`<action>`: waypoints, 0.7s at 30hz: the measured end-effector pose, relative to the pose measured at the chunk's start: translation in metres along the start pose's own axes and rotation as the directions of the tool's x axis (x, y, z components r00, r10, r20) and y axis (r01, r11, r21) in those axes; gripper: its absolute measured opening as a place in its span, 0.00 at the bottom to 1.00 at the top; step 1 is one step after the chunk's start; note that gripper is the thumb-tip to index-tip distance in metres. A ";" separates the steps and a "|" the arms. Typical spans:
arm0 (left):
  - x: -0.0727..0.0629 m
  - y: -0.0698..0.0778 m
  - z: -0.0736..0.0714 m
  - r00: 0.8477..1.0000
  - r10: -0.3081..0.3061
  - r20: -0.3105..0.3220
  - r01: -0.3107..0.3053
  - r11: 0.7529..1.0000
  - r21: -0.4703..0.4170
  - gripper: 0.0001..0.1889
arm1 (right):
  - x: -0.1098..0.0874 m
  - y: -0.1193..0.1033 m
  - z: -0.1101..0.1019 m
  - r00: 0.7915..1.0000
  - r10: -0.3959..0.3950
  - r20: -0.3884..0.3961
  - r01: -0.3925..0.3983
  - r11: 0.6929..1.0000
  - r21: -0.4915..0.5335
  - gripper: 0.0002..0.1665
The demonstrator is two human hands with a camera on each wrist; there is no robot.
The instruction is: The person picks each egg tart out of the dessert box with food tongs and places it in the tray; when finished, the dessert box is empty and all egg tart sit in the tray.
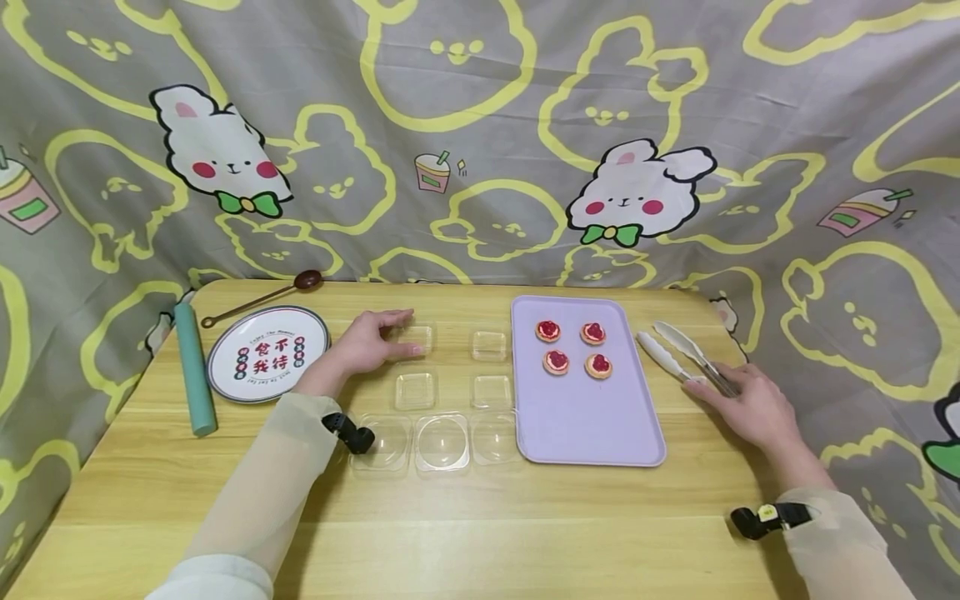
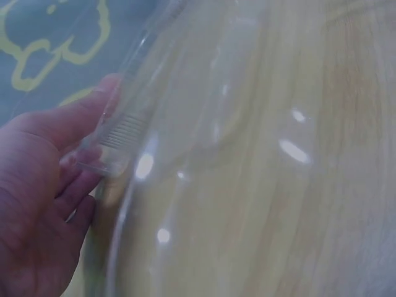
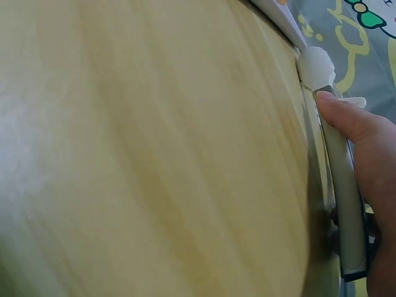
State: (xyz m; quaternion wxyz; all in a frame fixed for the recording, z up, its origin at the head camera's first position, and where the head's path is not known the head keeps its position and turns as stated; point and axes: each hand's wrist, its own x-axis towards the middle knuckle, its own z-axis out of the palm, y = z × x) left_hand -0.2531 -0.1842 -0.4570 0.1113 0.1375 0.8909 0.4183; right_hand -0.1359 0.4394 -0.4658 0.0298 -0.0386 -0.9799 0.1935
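My left hand grips the left side of a clear plastic box in the back row, thumb in front and index finger behind. The left wrist view shows its fingers at the ribbed edge of the clear plastic. My right hand holds metal tongs with pale tips by the handles; their jaws are spread, to the right of the tray. In the right wrist view the thumb lies on the tongs' handle. Several small tarts with red topping sit on the lilac tray.
More clear boxes and round-marked clear pieces stand between left hand and tray. A white plate with red lettering, a green rolling pin and a brown long-handled spoon lie left. A patterned curtain borders the table.
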 end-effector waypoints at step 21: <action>0.002 -0.001 -0.014 0.999 0.032 0.034 -0.031 0.999 -0.029 0.52 | 0.008 -0.018 -0.001 0.998 -0.014 -0.055 0.019 0.995 0.100 0.55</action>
